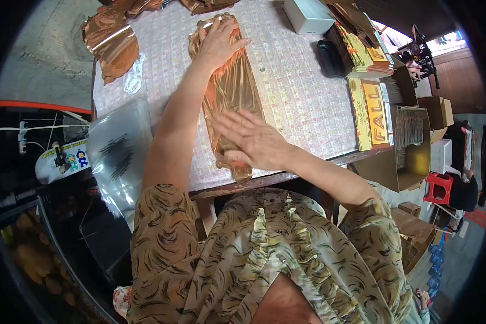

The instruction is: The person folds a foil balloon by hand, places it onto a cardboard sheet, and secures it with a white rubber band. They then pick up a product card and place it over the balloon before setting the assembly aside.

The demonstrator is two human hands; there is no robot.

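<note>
A flattened copper-coloured foil balloon (pixel 235 89) lies lengthwise on the patterned tablecloth in front of me, wrinkled and shiny. My left hand (pixel 220 46) rests on its far end with the fingers spread. Nearer the table edge, my right hand (pixel 254 141) is laid flat over the lower part of the foil, fingers extended and slightly blurred. Neither hand grips anything. Part of the foil is hidden beneath both hands.
More copper foil pieces (pixel 113 51) lie at the far left. A clear plastic bag (pixel 121 151) hangs over the left table edge. On the right are a white box (pixel 308 16), a black tray (pixel 330 58), printed FALL packages (pixel 373 113) and an open cardboard box (pixel 413 143).
</note>
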